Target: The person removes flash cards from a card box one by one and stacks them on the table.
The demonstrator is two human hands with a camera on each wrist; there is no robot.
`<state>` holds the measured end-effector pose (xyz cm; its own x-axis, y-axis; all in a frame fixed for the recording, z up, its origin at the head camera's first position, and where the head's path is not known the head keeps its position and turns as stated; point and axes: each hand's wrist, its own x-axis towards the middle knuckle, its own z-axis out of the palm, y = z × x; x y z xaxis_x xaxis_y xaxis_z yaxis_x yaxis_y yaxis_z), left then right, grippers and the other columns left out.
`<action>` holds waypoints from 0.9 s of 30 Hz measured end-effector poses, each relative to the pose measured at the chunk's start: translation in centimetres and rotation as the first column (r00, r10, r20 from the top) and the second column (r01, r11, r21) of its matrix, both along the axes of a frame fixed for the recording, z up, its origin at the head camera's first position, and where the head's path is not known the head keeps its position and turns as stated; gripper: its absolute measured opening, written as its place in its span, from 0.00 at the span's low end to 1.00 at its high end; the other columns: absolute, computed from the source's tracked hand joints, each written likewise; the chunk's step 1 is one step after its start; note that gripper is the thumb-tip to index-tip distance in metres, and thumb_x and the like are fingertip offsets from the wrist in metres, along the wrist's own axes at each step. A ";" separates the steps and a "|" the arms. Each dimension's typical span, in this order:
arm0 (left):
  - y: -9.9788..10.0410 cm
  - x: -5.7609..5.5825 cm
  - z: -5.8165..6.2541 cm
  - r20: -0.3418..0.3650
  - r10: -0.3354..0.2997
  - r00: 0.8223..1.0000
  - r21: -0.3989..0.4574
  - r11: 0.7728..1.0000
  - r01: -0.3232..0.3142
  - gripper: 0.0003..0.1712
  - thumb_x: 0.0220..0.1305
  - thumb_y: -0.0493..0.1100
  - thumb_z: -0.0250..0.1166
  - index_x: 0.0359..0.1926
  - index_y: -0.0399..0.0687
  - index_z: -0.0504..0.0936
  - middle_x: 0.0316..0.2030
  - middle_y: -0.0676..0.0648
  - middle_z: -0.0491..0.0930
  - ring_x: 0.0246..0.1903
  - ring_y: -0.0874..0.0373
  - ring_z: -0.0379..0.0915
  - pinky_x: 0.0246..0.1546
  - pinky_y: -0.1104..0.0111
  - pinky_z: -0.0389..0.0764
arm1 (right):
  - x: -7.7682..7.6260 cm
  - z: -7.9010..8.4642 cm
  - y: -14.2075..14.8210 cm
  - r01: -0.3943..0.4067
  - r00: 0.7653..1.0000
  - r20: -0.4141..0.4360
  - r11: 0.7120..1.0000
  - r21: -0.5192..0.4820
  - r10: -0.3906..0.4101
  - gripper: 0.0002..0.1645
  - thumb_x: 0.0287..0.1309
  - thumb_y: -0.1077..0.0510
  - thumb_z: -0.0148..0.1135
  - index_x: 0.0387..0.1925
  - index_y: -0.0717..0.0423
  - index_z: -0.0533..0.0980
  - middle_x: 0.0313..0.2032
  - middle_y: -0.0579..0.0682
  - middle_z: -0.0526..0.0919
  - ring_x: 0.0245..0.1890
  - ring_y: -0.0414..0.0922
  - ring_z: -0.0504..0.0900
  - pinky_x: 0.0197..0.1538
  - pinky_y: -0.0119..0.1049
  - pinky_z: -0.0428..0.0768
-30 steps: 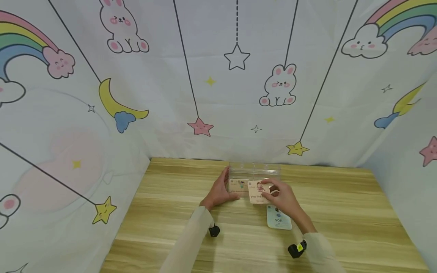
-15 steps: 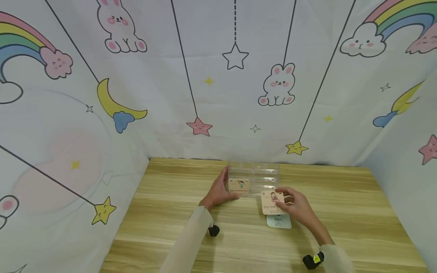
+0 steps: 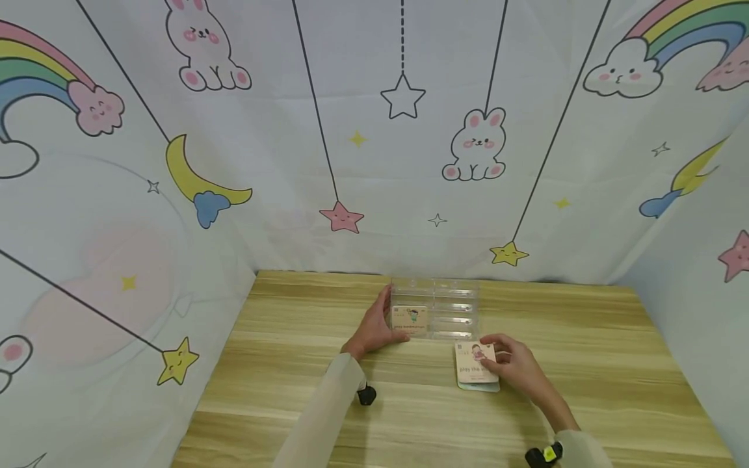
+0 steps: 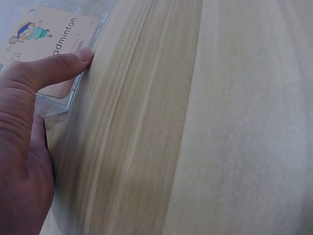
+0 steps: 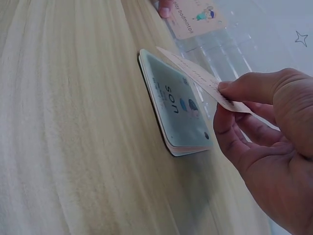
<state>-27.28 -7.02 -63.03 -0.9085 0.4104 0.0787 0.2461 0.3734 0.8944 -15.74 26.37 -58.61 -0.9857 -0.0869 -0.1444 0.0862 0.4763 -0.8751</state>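
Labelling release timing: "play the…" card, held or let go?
Held: the right hand pinches the "play the…" card between thumb and fingers, above the "son" card.

Your wood-grained worktop point(image 3: 415, 422) carries a clear compartmented holder point(image 3: 455, 313) and, nearer you, a stack of cards point(image 5: 171, 110) with "son" uppermost

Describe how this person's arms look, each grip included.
The left sleeve and right sleeve are plain cream. The left grip and right grip are ungloved. A small black block sits at the left sleeve's end; a second black block, with a yellow patch, sits at the right's.
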 end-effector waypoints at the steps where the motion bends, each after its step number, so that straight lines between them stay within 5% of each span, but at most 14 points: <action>1: 0.0 0.0 0.0 0.001 -0.001 1.000 0.001 1.000 0.001 0.74 0.48 0.40 0.86 0.84 0.49 0.42 0.81 0.42 0.50 0.78 0.50 0.50 0.76 0.60 0.61 | 0.0 -0.1 0.0 0.001 1.000 0.006 1.000 0.008 -0.001 0.25 0.60 0.63 0.75 0.58 0.62 0.79 0.49 0.60 0.83 0.41 0.48 0.82 0.40 0.33 0.84; 13: 0.0 0.2 0.4 0.010 0.008 1.000 -0.007 1.000 -0.008 0.74 0.47 0.40 0.86 0.84 0.50 0.43 0.81 0.45 0.50 0.78 0.52 0.51 0.75 0.63 0.61 | 0.4 -1.3 0.1 0.012 1.000 0.013 1.000 -0.003 -0.012 0.24 0.58 0.66 0.75 0.56 0.64 0.79 0.42 0.56 0.83 0.36 0.46 0.83 0.32 0.33 0.84; 27: 0.0 -0.1 0.2 0.011 -0.003 1.000 -0.004 1.000 0.004 0.74 0.49 0.40 0.85 0.84 0.51 0.42 0.82 0.45 0.49 0.79 0.51 0.49 0.76 0.60 0.61 | 0.4 -2.2 0.2 -0.050 0.988 -0.133 0.979 0.197 0.078 0.25 0.56 0.63 0.78 0.55 0.59 0.81 0.25 0.46 0.72 0.24 0.39 0.67 0.27 0.30 0.67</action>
